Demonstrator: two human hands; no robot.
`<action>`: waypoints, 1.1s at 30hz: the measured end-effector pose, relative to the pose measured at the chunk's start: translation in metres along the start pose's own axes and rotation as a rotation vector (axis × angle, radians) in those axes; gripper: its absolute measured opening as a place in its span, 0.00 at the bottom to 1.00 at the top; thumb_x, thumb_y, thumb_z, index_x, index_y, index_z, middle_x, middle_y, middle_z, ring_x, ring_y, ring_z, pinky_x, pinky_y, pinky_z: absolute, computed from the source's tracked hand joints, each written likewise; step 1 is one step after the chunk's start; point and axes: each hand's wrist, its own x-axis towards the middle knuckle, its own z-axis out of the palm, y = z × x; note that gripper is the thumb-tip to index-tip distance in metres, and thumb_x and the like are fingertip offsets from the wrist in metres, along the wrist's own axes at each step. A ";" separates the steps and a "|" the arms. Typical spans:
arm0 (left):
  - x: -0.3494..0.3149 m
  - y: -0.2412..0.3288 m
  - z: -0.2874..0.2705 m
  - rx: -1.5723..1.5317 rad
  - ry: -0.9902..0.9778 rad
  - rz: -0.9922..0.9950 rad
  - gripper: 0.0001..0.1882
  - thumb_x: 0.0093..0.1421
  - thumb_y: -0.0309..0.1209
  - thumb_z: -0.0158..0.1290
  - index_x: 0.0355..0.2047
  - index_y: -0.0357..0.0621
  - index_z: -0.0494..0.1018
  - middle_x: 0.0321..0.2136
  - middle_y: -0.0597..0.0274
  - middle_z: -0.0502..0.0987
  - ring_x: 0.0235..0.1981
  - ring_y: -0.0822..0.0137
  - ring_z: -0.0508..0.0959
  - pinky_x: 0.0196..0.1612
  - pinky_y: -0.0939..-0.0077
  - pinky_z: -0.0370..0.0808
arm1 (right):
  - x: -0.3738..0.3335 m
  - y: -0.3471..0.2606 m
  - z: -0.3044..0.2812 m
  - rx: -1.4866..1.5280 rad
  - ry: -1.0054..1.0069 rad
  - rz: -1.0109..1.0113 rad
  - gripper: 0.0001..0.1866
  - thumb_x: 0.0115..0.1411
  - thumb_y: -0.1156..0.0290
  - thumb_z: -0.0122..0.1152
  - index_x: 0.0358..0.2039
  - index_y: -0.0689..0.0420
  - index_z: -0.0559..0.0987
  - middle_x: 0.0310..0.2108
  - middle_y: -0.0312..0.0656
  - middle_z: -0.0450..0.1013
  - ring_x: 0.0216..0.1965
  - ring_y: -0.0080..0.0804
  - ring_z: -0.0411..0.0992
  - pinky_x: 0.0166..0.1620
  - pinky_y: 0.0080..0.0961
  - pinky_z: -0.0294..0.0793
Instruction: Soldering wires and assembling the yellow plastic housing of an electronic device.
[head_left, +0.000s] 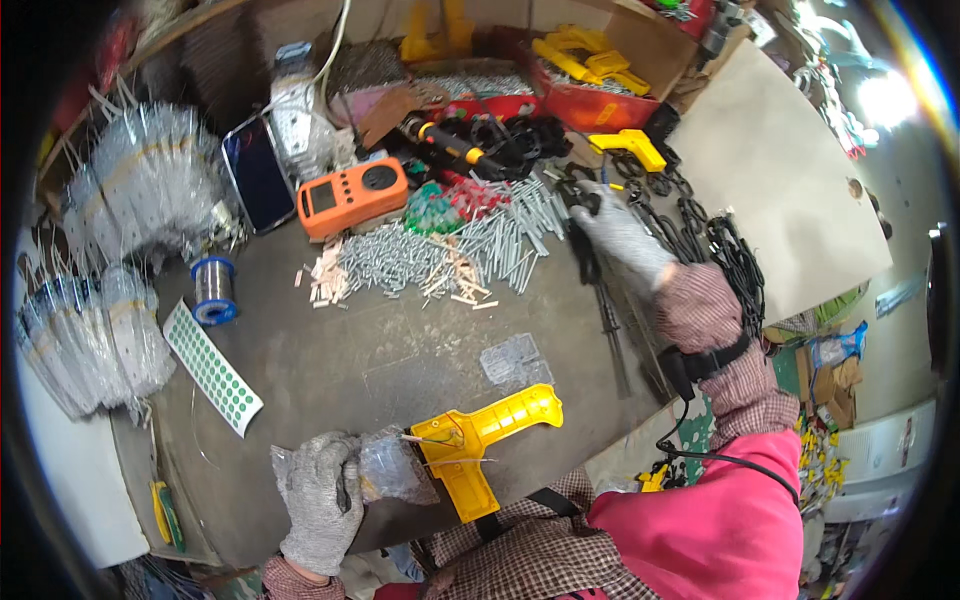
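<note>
The left hand (pixel 325 487) grips clear plastic (pixel 395 468). Far right, the right hand (pixel 618 228) touches a black tool (pixel 582 250), grip unclear.

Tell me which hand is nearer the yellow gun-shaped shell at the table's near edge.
Left. The left hand is just left of the yellow shell, on clear plastic; the right hand is farther off, beyond it and to the right.

the gloved left hand (pixel 322 490) is on a crinkled clear plastic bag (pixel 395 468), just beside a yellow gun-shaped shell (pixel 470 452) on the table (pixel 330 370). the gloved right hand (pixel 622 235) is farther off, its fingers at a black item (pixel 580 202) too blurred to tell. metal pins (pixel 395 262) lie heaped near an orange meter (pixel 348 206).
</note>
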 end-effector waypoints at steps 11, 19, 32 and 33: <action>-0.018 -0.020 -0.001 -0.025 0.033 -0.057 0.12 0.57 0.19 0.52 0.42 0.40 0.72 0.40 0.50 0.76 0.42 0.48 0.76 0.50 0.56 0.69 | -0.147 -0.080 -0.080 -0.056 -0.728 -0.727 0.33 0.46 0.59 0.72 0.55 0.49 0.74 0.56 0.42 0.66 0.56 0.47 0.66 0.59 0.46 0.63; 0.034 -0.002 -0.036 -0.372 0.056 -0.187 0.10 0.59 0.24 0.58 0.41 0.39 0.77 0.37 0.58 0.78 0.38 0.64 0.77 0.42 0.69 0.73 | -0.120 -0.131 -0.078 1.029 -0.580 -0.153 0.10 0.65 0.73 0.58 0.45 0.61 0.78 0.20 0.36 0.76 0.20 0.21 0.74 0.26 0.18 0.72; 0.106 0.011 0.001 -1.186 -0.069 -0.569 0.10 0.63 0.23 0.57 0.44 0.35 0.77 0.34 0.60 0.80 0.35 0.73 0.79 0.41 0.79 0.77 | -0.105 -0.201 0.000 1.107 -0.742 0.206 0.11 0.70 0.65 0.52 0.39 0.60 0.76 0.19 0.34 0.69 0.23 0.17 0.70 0.29 0.22 0.72; 0.106 0.008 0.000 -1.195 -0.083 -0.568 0.10 0.63 0.23 0.57 0.45 0.35 0.76 0.35 0.59 0.80 0.36 0.72 0.79 0.42 0.78 0.77 | -0.105 -0.203 -0.001 0.985 -0.767 0.137 0.11 0.70 0.64 0.53 0.38 0.59 0.77 0.18 0.34 0.68 0.22 0.17 0.69 0.27 0.23 0.72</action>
